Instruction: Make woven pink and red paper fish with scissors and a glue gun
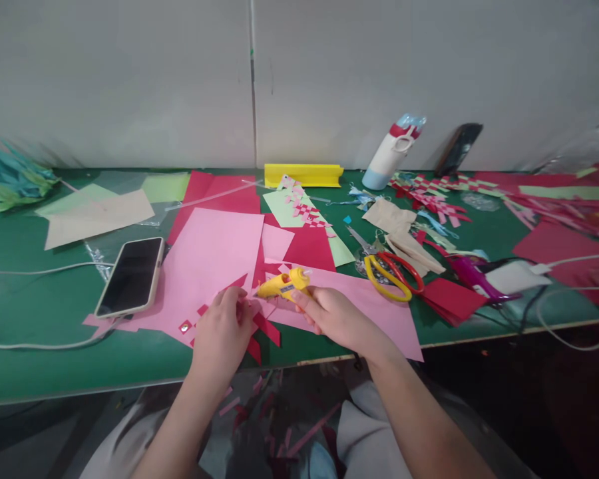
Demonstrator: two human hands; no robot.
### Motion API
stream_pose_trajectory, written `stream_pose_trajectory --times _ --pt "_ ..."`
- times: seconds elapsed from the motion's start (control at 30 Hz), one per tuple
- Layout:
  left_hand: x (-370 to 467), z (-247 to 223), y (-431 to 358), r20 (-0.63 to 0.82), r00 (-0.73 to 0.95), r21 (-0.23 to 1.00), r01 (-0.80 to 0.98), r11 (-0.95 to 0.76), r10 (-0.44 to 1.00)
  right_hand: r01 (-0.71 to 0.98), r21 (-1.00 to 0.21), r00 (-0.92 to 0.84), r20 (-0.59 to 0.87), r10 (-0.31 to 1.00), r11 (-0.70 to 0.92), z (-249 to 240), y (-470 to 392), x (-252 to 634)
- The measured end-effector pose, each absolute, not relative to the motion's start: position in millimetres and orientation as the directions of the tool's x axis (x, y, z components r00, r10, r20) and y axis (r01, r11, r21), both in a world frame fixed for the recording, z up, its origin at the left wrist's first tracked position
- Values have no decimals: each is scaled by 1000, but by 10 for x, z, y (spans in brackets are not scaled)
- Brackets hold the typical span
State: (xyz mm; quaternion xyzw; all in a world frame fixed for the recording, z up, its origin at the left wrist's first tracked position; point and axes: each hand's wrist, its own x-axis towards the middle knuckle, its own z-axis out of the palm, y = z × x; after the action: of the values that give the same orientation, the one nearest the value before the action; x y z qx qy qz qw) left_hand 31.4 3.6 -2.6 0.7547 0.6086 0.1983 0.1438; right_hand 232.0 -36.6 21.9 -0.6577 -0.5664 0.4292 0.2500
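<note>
My right hand [332, 316] is wrapped round a yellow hot glue gun [282, 286], its nozzle pointing left toward my left fingertips. My left hand [223, 332] is closed, with its fingers bent down on a woven red and pink paper fish [266, 328]. Pointed red strips stick out of the fish on both sides of this hand, and an eye sticker [184, 326] shows at its left end. Much of the fish lies hidden under my hand. Beneath it are pink paper sheets [214, 246].
Scissors [389, 276] with yellow and red handles lie right of the glue gun. A phone [131, 277] with a cable lies at left. Finished woven fish [304, 209], a yellow folded strip [303, 175], and a bottle [392, 154] are farther back on the green table [144, 369].
</note>
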Motion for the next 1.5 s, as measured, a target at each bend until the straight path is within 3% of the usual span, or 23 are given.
stream_pose_trajectory --times 0.73,1.1,1.5 --pt "315 -35 33 142 185 460 857 -230 973 444 -864 -29 -277 961 -236 200 -386 2323" --pt "313 -79 10 225 204 473 832 -290 953 160 -932 -104 -343 933 -325 225 -299 2455" --pt "295 -49 11 136 234 412 870 -270 963 122 -925 -89 -370 925 -359 205 -278 2499"
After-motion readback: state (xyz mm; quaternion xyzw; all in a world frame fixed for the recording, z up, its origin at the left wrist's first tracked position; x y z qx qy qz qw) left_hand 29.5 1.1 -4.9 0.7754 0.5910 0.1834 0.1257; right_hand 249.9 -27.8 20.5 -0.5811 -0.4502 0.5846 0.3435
